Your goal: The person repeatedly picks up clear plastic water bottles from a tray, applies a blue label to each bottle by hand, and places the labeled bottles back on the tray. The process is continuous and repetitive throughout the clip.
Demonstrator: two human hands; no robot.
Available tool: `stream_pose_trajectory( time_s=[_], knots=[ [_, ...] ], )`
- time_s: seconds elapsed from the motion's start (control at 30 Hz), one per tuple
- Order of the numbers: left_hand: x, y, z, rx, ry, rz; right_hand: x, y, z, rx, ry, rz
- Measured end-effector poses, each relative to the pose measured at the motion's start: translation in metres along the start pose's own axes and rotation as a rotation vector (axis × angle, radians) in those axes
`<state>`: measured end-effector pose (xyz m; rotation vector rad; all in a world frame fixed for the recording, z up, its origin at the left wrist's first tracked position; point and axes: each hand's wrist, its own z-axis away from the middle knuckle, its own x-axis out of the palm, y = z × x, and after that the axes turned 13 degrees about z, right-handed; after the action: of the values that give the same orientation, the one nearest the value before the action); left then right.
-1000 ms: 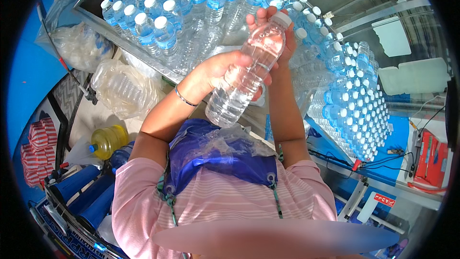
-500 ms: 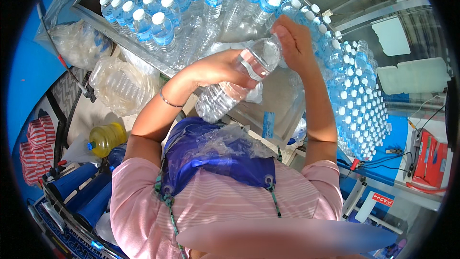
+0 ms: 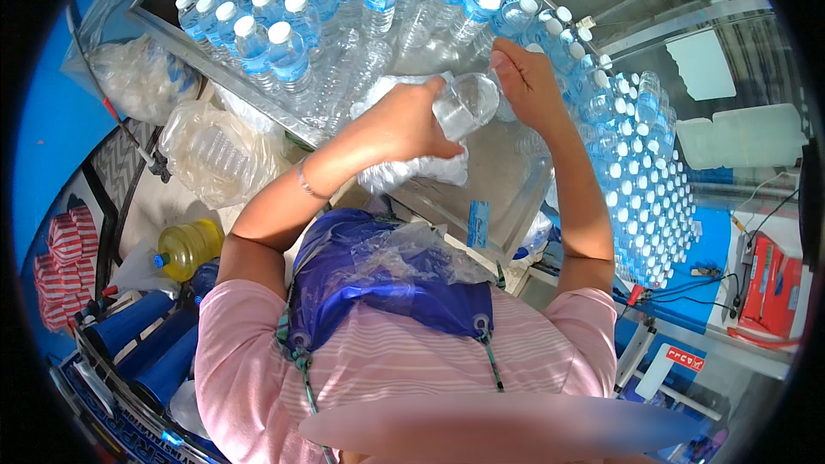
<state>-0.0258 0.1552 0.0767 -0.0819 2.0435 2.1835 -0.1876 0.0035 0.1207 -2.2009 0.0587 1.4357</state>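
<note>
My left hand (image 3: 411,125) is wrapped round a clear plastic bottle (image 3: 467,106) held over the metal-edged tray. Only the bottle's rounded upper part shows past my fingers and thumb. My right hand (image 3: 526,82) is close beside that end, its fingers pinched together. What the pinch holds, if anything, is hidden. Under my left hand lies a crumpled white bundle (image 3: 421,170), perhaps cloth. Capped water bottles with blue labels (image 3: 288,56) stand in rows beyond, and unlabelled clear bottles (image 3: 348,77) are nearer.
The tray's metal rim (image 3: 232,77) runs along the left. Stacked white-capped bottles (image 3: 644,180) fill the right side. A plastic bag of bottles (image 3: 222,155) and a yellow jug (image 3: 191,249) are at left. A blue apron (image 3: 387,271) covers my front.
The bottle has turned in my left hand: its ribbed lower body no longer shows. My left hand has rotated with its back upward, uncovering the white bundle. My right hand has shifted slightly.
</note>
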Motion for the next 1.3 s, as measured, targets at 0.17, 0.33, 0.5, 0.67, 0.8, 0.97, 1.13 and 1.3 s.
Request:
stream_pose_trajectory(
  time_s=[0.17, 0.33, 0.5, 0.67, 0.8, 0.97, 1.13, 1.3],
  knots=[
    [0.014, -0.009, -0.035, 0.082, 0.293, -0.234, 0.003, 0.012, 0.004, 0.185, 0.21, -0.035],
    [0.004, -0.051, -0.117, 0.382, 0.584, -0.072, 0.014, 0.021, 0.035, 0.368, 0.395, 0.234],
    [0.011, -0.089, -0.171, 0.44, 0.717, -0.198, 0.039, 0.05, 0.035, 0.281, 0.493, 0.652],
    [0.022, -0.114, -0.188, 0.408, 0.741, -0.142, 0.054, 0.075, 0.016, 0.439, 0.358, 0.743],
    [0.025, -0.108, -0.176, 0.323, 0.764, -0.116, 0.059, 0.081, 0.018, 0.334, 0.362, 0.723],
    [0.039, -0.066, -0.122, 0.702, 0.754, -0.316, 0.043, 0.051, 0.029, 0.147, 0.39, 0.692],
    [0.04, -0.014, -0.083, 0.277, 0.234, -0.175, 0.0, 0.003, 0.04, 0.231, 0.532, -0.171],
    [0.044, 0.005, -0.053, -0.037, -0.425, 0.935, 0.026, -0.002, 0.025, -0.221, 0.456, -1.572]
  ],
)
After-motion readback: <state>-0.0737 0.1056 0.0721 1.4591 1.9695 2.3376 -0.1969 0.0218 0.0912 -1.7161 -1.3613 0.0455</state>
